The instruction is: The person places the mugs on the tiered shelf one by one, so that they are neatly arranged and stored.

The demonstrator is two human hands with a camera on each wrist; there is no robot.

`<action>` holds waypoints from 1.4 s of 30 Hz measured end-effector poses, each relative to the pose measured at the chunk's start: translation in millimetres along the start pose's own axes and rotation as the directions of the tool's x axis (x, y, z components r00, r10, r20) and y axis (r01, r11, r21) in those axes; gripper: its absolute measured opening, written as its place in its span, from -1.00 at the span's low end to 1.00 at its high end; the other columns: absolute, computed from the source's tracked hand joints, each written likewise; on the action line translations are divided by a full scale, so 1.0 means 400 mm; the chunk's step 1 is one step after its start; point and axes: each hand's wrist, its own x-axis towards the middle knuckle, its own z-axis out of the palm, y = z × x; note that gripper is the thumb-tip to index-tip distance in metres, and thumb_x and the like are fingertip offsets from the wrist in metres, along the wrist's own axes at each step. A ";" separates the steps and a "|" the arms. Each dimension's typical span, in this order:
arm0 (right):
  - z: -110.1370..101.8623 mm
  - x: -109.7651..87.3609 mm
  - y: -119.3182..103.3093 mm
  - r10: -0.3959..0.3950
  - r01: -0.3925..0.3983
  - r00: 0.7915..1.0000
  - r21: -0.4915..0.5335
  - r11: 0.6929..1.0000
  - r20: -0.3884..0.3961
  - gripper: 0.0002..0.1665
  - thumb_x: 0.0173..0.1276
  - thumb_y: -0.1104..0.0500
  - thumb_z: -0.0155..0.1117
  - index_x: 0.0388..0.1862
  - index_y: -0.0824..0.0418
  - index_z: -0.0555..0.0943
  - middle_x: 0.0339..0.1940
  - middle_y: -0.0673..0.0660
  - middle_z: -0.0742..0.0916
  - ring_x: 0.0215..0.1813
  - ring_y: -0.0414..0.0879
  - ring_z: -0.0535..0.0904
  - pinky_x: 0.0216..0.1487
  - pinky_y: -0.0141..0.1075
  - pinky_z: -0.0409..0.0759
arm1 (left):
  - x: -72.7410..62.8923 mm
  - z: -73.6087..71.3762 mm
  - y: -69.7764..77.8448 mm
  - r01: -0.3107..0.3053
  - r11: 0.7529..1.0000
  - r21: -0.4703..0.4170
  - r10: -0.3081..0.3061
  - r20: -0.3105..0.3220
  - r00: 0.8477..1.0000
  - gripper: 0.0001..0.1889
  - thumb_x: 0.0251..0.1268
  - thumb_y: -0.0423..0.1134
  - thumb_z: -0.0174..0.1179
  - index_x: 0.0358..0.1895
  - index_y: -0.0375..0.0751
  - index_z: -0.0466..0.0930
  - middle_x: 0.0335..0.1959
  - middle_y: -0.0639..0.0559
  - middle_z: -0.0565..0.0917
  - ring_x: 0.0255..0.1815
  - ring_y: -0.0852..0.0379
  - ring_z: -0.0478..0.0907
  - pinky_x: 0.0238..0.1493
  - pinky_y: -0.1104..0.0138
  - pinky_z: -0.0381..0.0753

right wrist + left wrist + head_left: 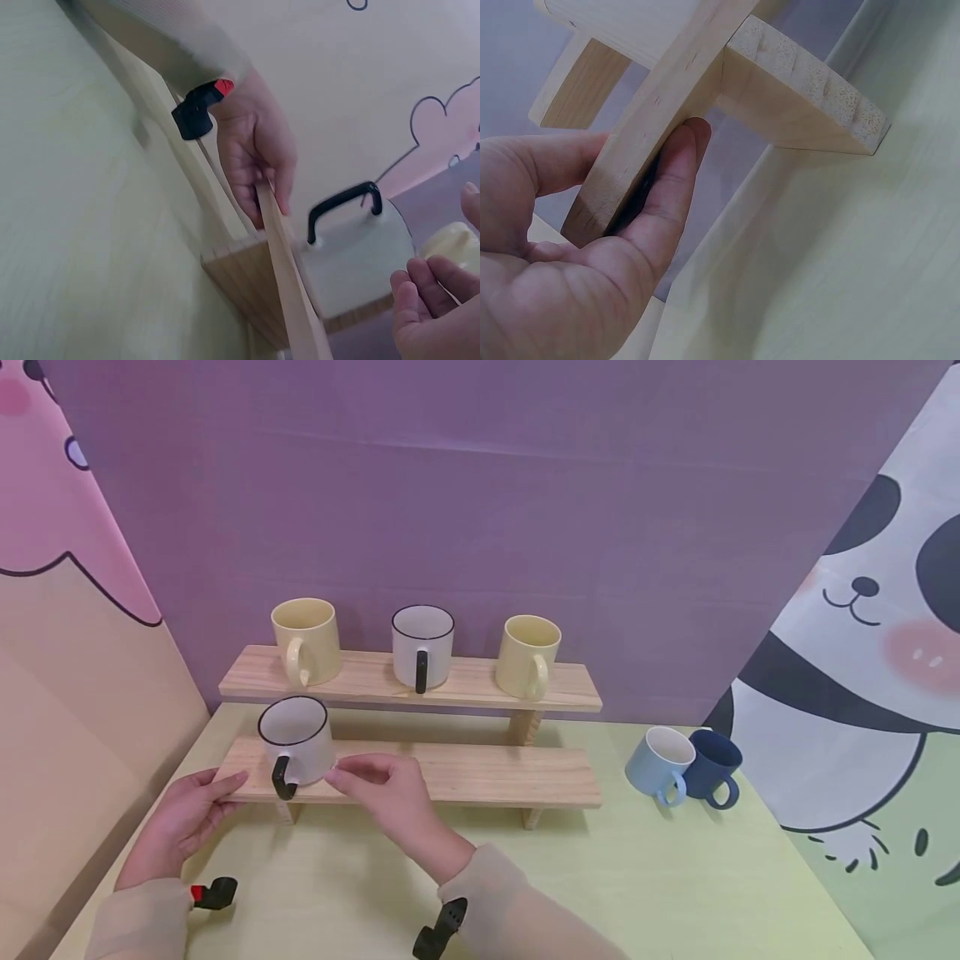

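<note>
My left hand (191, 814) grips the left end of the lower wooden shelf board (480, 772). In the left wrist view its thumb and fingers (667, 180) lie on either face of the board. A white mug (309, 757) with a black rim and black handle stands upright near that end, handle toward me. Beside the mug's lower right side is my right hand (393, 793), thumb and fingertips close together in the head view. The right wrist view shows this hand's fingers (427, 289) loosely bent near the mug (356, 259), with nothing held.
On the upper shelf board (360, 664) stand a cream mug (318, 647), a white black-rimmed mug (442, 660) and another cream mug (517, 664). A light blue mug (648, 768) leans against a dark blue mug (705, 772) on the table (675, 877) at right. A purple backdrop (480, 510) rises behind.
</note>
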 end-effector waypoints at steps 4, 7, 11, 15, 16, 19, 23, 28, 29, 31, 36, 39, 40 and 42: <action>-0.064 -0.015 0.000 -0.041 0.041 0.999 -0.025 0.999 -0.008 -0.73 0.34 0.18 0.50 -0.05 0.31 0.77 -0.17 0.06 0.79 -0.12 -0.10 0.71 -0.06 -0.31 0.70 | 0.000 -0.001 -0.001 0.001 1.000 -0.004 -0.001 0.004 1.000 -0.26 0.53 -0.41 0.15 0.42 -0.79 -0.15 -0.24 0.00 0.63 -0.23 0.22 0.68 -0.06 0.34 0.70; -0.116 -0.029 0.003 -0.058 0.058 0.998 -0.022 0.998 -0.018 -0.71 0.37 0.20 0.48 -0.01 0.33 0.75 -0.10 0.13 0.78 -0.06 -0.06 0.71 0.00 -0.28 0.70 | -0.001 -0.003 -0.001 -0.002 1.000 -0.008 0.002 0.006 1.000 -0.26 0.53 -0.42 0.14 0.42 -0.79 -0.16 -0.24 0.00 0.63 -0.23 0.22 0.68 -0.06 0.35 0.70; -0.193 -0.046 0.005 -0.070 0.069 0.997 -0.012 0.998 -0.045 -0.68 0.38 0.22 0.46 0.05 0.36 0.72 -0.02 0.23 0.76 0.01 -0.02 0.70 0.06 -0.26 0.68 | -0.002 -0.005 0.000 -0.003 1.000 -0.023 0.003 0.012 1.000 -0.28 0.54 -0.44 0.12 0.42 -0.78 -0.17 -0.24 0.00 0.63 -0.22 0.22 0.68 -0.04 0.34 0.69; -0.275 -0.063 -0.001 -0.082 0.081 0.992 -0.017 0.997 -0.096 -0.68 0.37 0.26 0.46 0.05 0.39 0.71 0.01 0.31 0.74 0.05 0.02 0.69 0.09 -0.22 0.67 | -0.006 -0.005 0.002 0.004 0.999 -0.039 -0.003 0.019 1.000 -0.27 0.54 -0.45 0.12 0.42 -0.77 -0.19 -0.22 -0.01 0.63 -0.20 0.21 0.69 -0.02 0.33 0.68; -0.296 -0.067 -0.002 -0.085 0.083 0.990 -0.018 0.996 -0.113 -0.67 0.37 0.26 0.46 0.05 0.40 0.71 0.02 0.33 0.74 0.06 0.03 0.69 0.10 -0.22 0.67 | -0.007 -0.006 0.002 0.006 0.999 -0.045 -0.005 0.021 1.000 -0.27 0.54 -0.45 0.12 0.42 -0.77 -0.19 -0.22 -0.01 0.63 -0.20 0.20 0.69 -0.01 0.32 0.68; -0.360 -0.081 -0.004 -0.085 0.079 0.982 -0.041 0.996 -0.171 -0.66 0.36 0.24 0.47 0.06 0.39 0.70 0.02 0.31 0.74 0.07 0.04 0.68 0.11 -0.22 0.66 | -0.008 -0.006 0.003 0.014 0.998 -0.066 -0.013 0.022 1.000 -0.29 0.53 -0.45 0.13 0.42 -0.75 -0.16 -0.21 -0.02 0.64 -0.19 0.19 0.69 0.01 0.31 0.67; -0.453 -0.100 0.009 -0.113 0.083 0.965 -0.133 0.988 -0.235 -0.61 0.38 0.20 0.47 0.10 0.39 0.69 0.03 0.29 0.74 0.07 -0.02 0.68 0.10 -0.29 0.65 | -0.005 -0.009 0.001 0.017 0.997 -0.076 -0.015 0.023 1.000 -0.32 0.53 -0.45 0.12 0.41 -0.74 -0.12 -0.22 -0.03 0.64 -0.19 0.19 0.69 0.00 0.31 0.67; -0.586 -0.125 0.042 -0.170 0.084 0.934 -0.269 0.959 -0.315 -0.58 0.42 0.17 0.44 0.15 0.39 0.66 0.07 0.36 0.71 0.04 -0.11 0.68 0.08 -0.37 0.64 | 0.000 -0.011 -0.004 0.008 0.998 -0.059 -0.007 0.022 1.000 -0.30 0.54 -0.45 0.12 0.41 -0.75 -0.15 -0.21 -0.03 0.63 -0.18 0.20 0.69 0.01 0.32 0.67; -0.613 -0.131 0.046 -0.169 0.065 0.927 -0.298 0.952 -0.335 -0.56 0.43 0.14 0.42 0.17 0.37 0.65 0.09 0.35 0.71 0.05 -0.14 0.68 0.09 -0.39 0.63 | 0.000 -0.011 -0.004 0.008 0.998 -0.055 -0.007 0.022 1.000 -0.30 0.54 -0.44 0.12 0.41 -0.75 -0.15 -0.21 -0.03 0.63 -0.18 0.20 0.69 0.01 0.32 0.67; -0.667 -0.145 0.052 -0.153 0.014 0.912 -0.343 0.939 -0.381 -0.51 0.45 0.06 0.40 0.22 0.33 0.63 0.12 0.29 0.71 0.06 -0.21 0.66 0.09 -0.45 0.60 | 0.000 -0.010 -0.005 0.008 0.999 -0.052 -0.007 0.023 1.000 -0.31 0.54 -0.45 0.12 0.41 -0.75 -0.14 -0.21 -0.03 0.63 -0.19 0.20 0.69 0.01 0.32 0.67; -0.788 -0.185 0.059 -0.126 -0.117 0.850 -0.416 0.902 -0.511 -0.42 0.45 -0.08 0.38 0.25 0.28 0.63 0.08 0.08 0.75 0.03 -0.31 0.64 0.03 -0.55 0.56 | -0.001 -0.007 -0.003 0.013 0.998 -0.061 -0.012 0.018 1.000 -0.37 0.53 -0.46 0.13 0.38 -0.72 -0.06 -0.22 -0.03 0.63 -0.20 0.20 0.69 -0.01 0.34 0.68; -0.849 -0.209 0.068 -0.124 -0.153 0.811 -0.412 0.898 -0.571 -0.40 0.44 -0.07 0.39 0.26 0.33 0.62 -0.02 -0.05 0.77 0.02 -0.34 0.62 -0.01 -0.58 0.55 | -0.002 -0.005 -0.001 0.010 0.997 -0.073 -0.009 0.018 1.000 -0.41 0.52 -0.47 0.12 0.35 -0.70 -0.02 -0.23 -0.04 0.64 -0.20 0.20 0.69 -0.02 0.34 0.68; -0.870 -0.217 0.071 -0.112 -0.174 0.800 -0.406 0.897 -0.589 -0.38 0.44 -0.07 0.39 0.27 0.33 0.61 -0.04 -0.09 0.77 0.02 -0.36 0.61 -0.01 -0.60 0.53 | -0.003 -0.004 0.000 0.009 0.997 -0.078 -0.008 0.017 1.000 -0.42 0.52 -0.47 0.12 0.35 -0.70 -0.01 -0.23 -0.05 0.64 -0.20 0.20 0.69 -0.02 0.34 0.68; -0.905 -0.232 0.078 -0.093 -0.213 0.775 -0.398 0.892 -0.625 -0.36 0.44 -0.09 0.39 0.29 0.33 0.60 -0.07 -0.16 0.76 0.00 -0.38 0.59 -0.03 -0.62 0.52 | -0.004 -0.003 -0.001 0.009 0.997 -0.077 -0.008 0.016 1.000 -0.41 0.53 -0.48 0.12 0.35 -0.71 -0.02 -0.23 -0.05 0.64 -0.20 0.20 0.69 -0.02 0.34 0.68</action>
